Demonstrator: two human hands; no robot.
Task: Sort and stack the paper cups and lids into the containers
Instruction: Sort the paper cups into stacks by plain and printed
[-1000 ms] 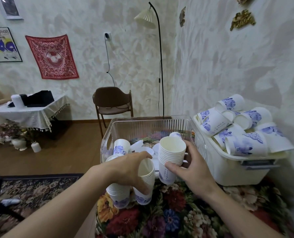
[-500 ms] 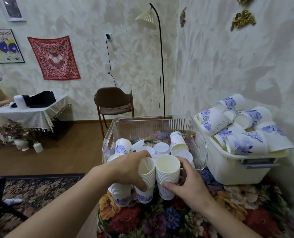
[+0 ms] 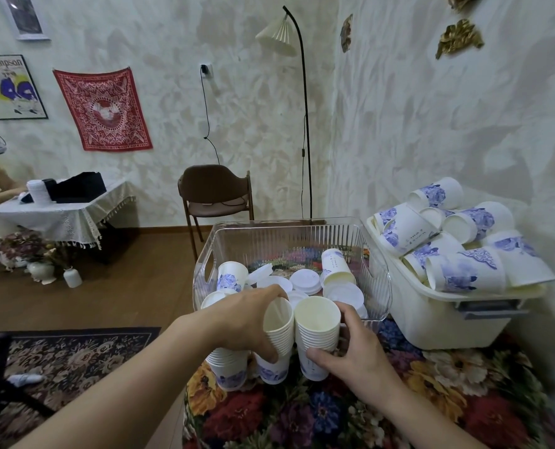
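Floral tablecloth (image 3: 302, 416) covers the near work surface, and three stacks of nested cups stand on it, close together in front of the bins. Left hand (image 3: 237, 322) wraps the middle cup stack (image 3: 277, 338), fingers curled round its upper rims, thumb low on the side. Right hand (image 3: 357, 348) grasps the right cup stack (image 3: 316, 335), thumb across the front, fingers behind. Both stacks look upright and touch or nearly touch each other. A third cup stack (image 3: 229, 367) stands just left of them, partly hidden under the left hand, not held as far as I can tell.

Just behind, the clear bin (image 3: 376, 286) has loose white lids (image 3: 307, 280) scattered on its floor, a few single cups among them, one cup (image 3: 336, 267) lying tilted on its side, one upright cup (image 3: 232, 275) at the left wall. Right of that, the white tub (image 3: 431, 319) is heaped with loose printed cups (image 3: 457, 241) lying every way, unstacked.

Judgement: partway, maybe early-middle. Three stacks built but not yet in a container. Left to do: the whole heap in the tub, stray cups in the clear bin, lids not stacked.

Far back: brown chair (image 3: 216, 196), floor lamp (image 3: 289, 92), draped side table (image 3: 59, 215).
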